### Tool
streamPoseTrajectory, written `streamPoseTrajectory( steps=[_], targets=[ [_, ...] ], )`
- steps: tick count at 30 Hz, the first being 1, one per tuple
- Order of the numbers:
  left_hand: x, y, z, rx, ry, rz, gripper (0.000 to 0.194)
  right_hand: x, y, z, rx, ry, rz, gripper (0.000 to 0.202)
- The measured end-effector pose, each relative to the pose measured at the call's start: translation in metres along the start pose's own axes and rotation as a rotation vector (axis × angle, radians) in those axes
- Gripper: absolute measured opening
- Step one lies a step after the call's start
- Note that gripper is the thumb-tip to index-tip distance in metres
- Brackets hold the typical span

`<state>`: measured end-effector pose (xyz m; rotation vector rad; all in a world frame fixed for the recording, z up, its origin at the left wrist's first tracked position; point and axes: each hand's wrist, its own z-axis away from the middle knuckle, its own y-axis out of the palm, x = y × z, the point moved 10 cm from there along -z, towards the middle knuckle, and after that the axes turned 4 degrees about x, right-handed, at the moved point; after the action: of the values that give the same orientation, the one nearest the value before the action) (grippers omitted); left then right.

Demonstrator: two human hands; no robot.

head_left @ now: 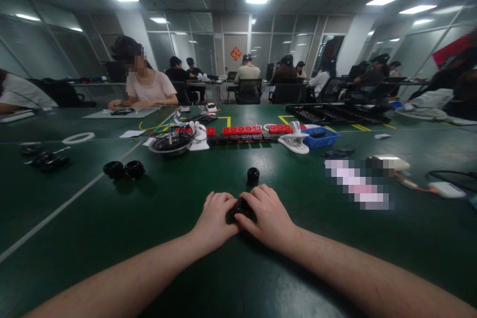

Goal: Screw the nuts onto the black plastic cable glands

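Observation:
Close in front of me, my left hand (217,214) and my right hand (269,216) meet around a glossy black round part (243,207) with a dark hollow in its top. The fingers of both hands are closed on its sides, the left from one side, the right from the other. Its lower portion is partly hidden by my thumbs. Just beyond my fingertips stands a similar small black ring-shaped part (253,176), touched by neither hand. Farther left, two more black round parts (124,170) sit side by side on the green table (179,184).
Across the table lie a metal bowl (170,145) of black pieces, red blocks (242,130), white clamp stands (295,141) and a blue bin (322,137). Dark parts (48,159) lie far left, a white device (391,164) right. A person (149,84) works opposite.

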<state>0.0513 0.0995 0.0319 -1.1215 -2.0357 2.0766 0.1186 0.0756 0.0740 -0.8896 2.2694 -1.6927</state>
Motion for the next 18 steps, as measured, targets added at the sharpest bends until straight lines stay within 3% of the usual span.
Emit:
streamPoseTrajectory(
  steps=[18],
  targets=[
    [0.0028, 0.0028, -0.0009, -0.011, 0.013, -0.002, 0.022, -0.0007, 0.0041, 0.0003, 0.019, 0.008, -0.026, 0.03]
  ],
)
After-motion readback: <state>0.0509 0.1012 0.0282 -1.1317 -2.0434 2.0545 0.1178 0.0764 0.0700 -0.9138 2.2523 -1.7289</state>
